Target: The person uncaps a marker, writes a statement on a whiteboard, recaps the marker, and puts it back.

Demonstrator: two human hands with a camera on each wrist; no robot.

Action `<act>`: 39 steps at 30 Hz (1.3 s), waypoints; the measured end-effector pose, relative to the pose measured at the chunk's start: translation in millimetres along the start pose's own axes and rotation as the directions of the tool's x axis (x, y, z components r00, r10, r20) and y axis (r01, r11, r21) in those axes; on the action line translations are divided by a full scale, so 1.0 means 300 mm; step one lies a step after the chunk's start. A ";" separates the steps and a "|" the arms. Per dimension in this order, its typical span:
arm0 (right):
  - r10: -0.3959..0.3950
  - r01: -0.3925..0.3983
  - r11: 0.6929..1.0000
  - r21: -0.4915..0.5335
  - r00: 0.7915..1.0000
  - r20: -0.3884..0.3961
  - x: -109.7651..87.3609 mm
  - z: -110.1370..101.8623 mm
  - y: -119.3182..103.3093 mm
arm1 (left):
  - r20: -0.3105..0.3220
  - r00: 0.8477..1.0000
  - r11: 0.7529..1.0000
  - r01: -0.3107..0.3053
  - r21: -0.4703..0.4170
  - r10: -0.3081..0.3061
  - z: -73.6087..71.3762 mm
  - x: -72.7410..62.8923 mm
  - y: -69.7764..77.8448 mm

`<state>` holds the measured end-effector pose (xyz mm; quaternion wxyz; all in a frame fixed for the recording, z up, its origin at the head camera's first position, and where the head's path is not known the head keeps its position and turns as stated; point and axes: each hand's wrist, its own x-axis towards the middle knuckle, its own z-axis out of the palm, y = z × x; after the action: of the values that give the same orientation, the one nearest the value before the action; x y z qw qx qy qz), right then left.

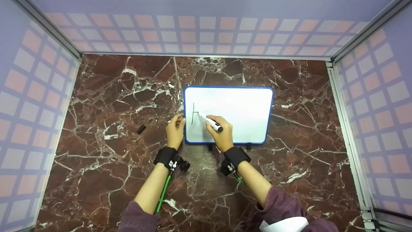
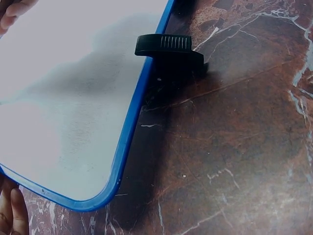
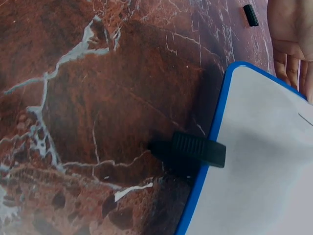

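A whiteboard (image 1: 244, 109) with a blue rim lies flat on the marbled tabletop. My right hand (image 1: 222, 130) pinches a white marker (image 1: 210, 122) with a black end, its tip touching the board's left part. Thin dark strokes (image 1: 193, 117) show there: one long upright line and a short sideways one that ends at the tip. At the board's left rim rests my left hand (image 1: 175, 129), fingers loosely bent against the edge. The right wrist view shows these fingers (image 3: 292, 71) along the rim.
A black marker cap (image 1: 141, 129) lies on the table left of the left hand. Two black clips (image 1: 248, 146) sit on the board's near edge. Panels with a checked pattern (image 1: 206, 35) enclose the table at the back and both sides.
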<state>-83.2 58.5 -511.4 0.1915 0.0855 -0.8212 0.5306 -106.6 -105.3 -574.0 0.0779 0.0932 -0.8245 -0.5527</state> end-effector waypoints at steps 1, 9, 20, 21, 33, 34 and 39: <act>-0.009 0.009 1.000 -0.005 1.000 -0.006 0.000 -0.003 0.001 | 0.001 1.000 1.000 0.001 0.002 -0.001 0.000 0.001 -0.001; -0.071 0.070 0.997 -0.009 0.997 -0.045 0.000 -0.021 0.002 | 0.012 1.000 1.000 0.011 -0.005 -0.011 0.000 0.003 -0.002; -0.064 0.062 0.998 -0.027 0.994 -0.091 0.022 -0.002 0.094 | 0.002 1.000 1.000 0.000 -0.004 0.000 0.003 0.002 -0.001; -0.067 0.065 0.998 -0.027 0.994 -0.090 0.024 -0.002 0.097 | 0.000 1.000 1.000 0.002 -0.005 -0.002 0.004 0.002 -0.002; -0.074 0.071 0.997 -0.037 0.995 -0.069 0.041 -0.009 0.100 | 0.008 1.000 1.000 0.002 0.005 -0.002 0.000 0.002 0.004; -0.070 0.068 0.997 -0.041 0.995 -0.066 0.042 -0.008 0.099 | 0.009 1.000 1.000 0.001 0.003 -0.001 0.000 0.001 0.004; -0.072 0.069 0.996 -0.057 0.996 -0.059 0.043 -0.005 0.095 | 0.012 1.000 1.000 0.011 0.012 -0.011 0.000 0.000 0.007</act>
<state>-104.5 72.8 -529.7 0.2371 0.0929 -0.8258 0.5032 -106.8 -104.4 -572.1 0.0693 0.0949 -0.8277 -0.5487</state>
